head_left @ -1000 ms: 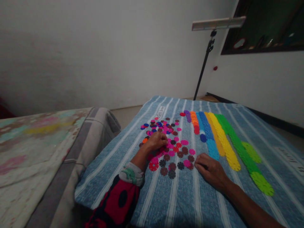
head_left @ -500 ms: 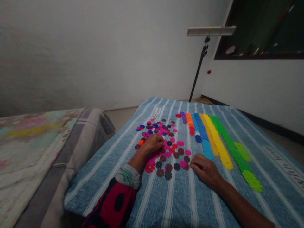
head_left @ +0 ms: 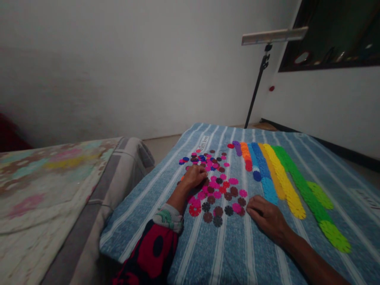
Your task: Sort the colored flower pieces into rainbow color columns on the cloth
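My left hand reaches over a loose scatter of flower-shaped plastic discs, its fingers closed; whatever they pinch is hidden. Pink discs, brown discs and black discs lie around it, with a red disc nearer me. My right hand rests on the cloth just right of the scatter, fingers curled, contents not visible. Beyond it run overlapping rows of sorted discs: a blue row, a yellow row and a green row, with light green discs at its near end.
A blue striped cloth covers the table. Shorter orange and purple rows lie at the back. To the left stands a bed-like surface with a patterned cover. A black stand carrying a light bar rises behind the table.
The whole view has shifted, so table and discs appear farther right. My left hand has moved slightly back toward the far part of the scatter; my right hand stays beside it.
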The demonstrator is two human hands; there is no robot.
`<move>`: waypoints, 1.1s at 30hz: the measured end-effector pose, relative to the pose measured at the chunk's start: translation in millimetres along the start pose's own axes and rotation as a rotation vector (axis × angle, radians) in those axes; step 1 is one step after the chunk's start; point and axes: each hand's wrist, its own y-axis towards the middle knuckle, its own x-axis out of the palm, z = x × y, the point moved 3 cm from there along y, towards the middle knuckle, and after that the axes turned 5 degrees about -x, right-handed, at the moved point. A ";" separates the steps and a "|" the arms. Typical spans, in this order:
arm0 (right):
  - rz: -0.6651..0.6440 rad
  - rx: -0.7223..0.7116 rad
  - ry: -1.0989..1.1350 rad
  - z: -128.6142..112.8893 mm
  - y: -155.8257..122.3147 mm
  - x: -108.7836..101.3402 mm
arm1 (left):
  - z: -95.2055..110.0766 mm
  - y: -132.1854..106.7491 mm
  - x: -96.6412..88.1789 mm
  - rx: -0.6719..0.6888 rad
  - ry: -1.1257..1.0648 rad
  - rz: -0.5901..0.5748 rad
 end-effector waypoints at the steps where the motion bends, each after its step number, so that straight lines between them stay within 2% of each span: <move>1: -0.003 0.004 -0.004 0.4 -0.1 0.2 | -0.4 0.2 0.1 -0.001 0.002 0.003; 33: -0.041 -0.007 -0.006 -2.2 -0.9 -4.0 | -7.0 1.3 3.6 -0.008 0.070 0.015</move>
